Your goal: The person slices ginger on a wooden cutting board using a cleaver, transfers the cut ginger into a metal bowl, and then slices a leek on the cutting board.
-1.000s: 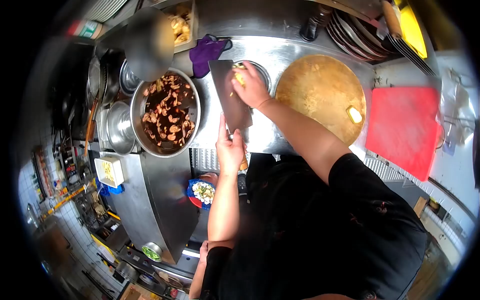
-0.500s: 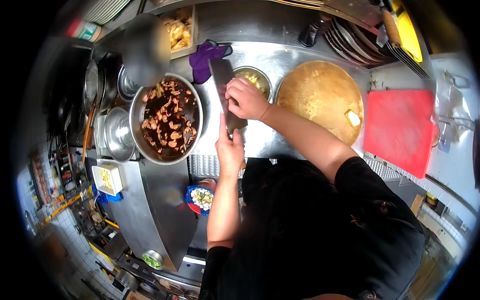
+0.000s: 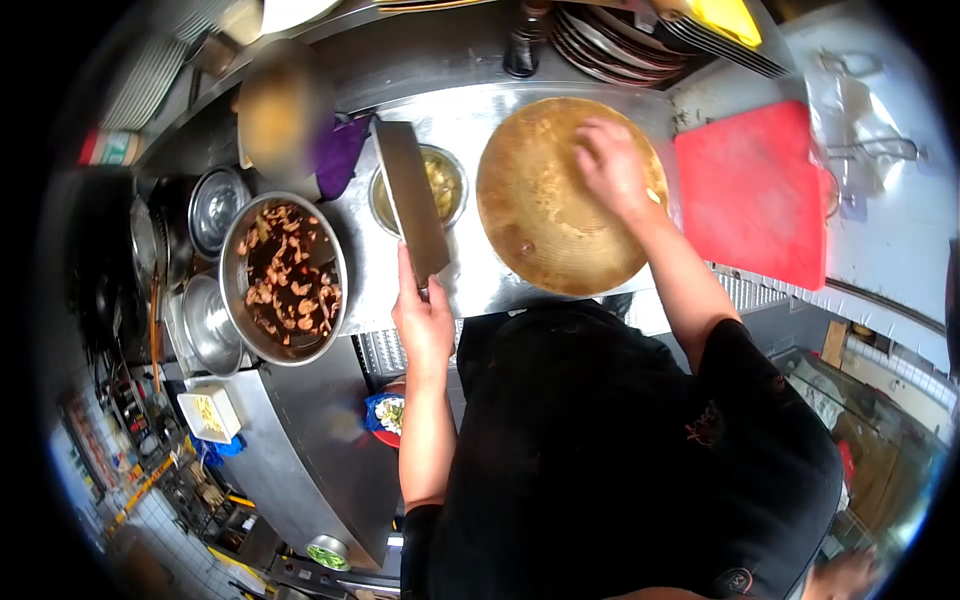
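Note:
My left hand (image 3: 424, 325) is closed around the handle of a broad cleaver (image 3: 412, 195). The blade stretches away from me above a metal bowl (image 3: 456, 203) of pale chopped pieces and hides part of it. Over the far right part of a round wooden chopping board (image 3: 535, 215), my right hand (image 3: 612, 168) is held with its fingers apart and nothing visible in them. Whether the fingertips touch the wood I cannot tell. A small pale piece (image 3: 654, 195) shows on the board beside my right wrist.
Left of the cleaver stands a large metal basin (image 3: 340, 290) holding meat pieces in dark liquid. A purple cloth (image 3: 343, 155) lies behind it. To the right is a red cutting board (image 3: 750, 200). Stacked plates (image 3: 610, 50) and a dark bottle (image 3: 523, 45) stand at the back.
My right hand has left the cleaver blade and moved right, over the chopping board. My left hand still grips the cleaver. The camera view has shifted, so the counter appears further left.

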{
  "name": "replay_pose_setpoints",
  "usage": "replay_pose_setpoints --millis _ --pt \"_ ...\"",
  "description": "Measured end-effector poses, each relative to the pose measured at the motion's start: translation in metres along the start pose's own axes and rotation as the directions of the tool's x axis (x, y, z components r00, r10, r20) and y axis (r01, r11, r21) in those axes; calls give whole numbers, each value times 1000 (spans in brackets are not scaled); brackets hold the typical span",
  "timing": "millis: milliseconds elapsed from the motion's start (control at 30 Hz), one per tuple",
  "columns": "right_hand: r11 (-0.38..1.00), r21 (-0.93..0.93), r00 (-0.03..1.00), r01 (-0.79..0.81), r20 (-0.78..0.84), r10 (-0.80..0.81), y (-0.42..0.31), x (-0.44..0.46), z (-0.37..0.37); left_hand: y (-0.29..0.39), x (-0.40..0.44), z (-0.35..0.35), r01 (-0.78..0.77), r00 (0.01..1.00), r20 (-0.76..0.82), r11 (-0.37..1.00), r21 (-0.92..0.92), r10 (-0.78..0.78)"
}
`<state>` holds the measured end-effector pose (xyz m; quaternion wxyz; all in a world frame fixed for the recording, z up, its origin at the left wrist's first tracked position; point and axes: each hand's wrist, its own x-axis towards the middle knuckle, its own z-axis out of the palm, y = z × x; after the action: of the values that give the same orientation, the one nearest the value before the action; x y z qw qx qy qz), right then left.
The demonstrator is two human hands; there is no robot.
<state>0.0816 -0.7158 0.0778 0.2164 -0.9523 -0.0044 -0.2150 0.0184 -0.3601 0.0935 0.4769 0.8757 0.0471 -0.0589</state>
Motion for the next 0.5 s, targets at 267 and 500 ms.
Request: replay_pose_setpoints --millis 267,500 --pt "849 -189 786 -494 322 528 92 -69 -82 56 -16 44 -167 949 288 980 110 130" --pt "956 71 897 -283 371 238 95 -110 -48 63 -22 70 -335 904 334 928 160 268"
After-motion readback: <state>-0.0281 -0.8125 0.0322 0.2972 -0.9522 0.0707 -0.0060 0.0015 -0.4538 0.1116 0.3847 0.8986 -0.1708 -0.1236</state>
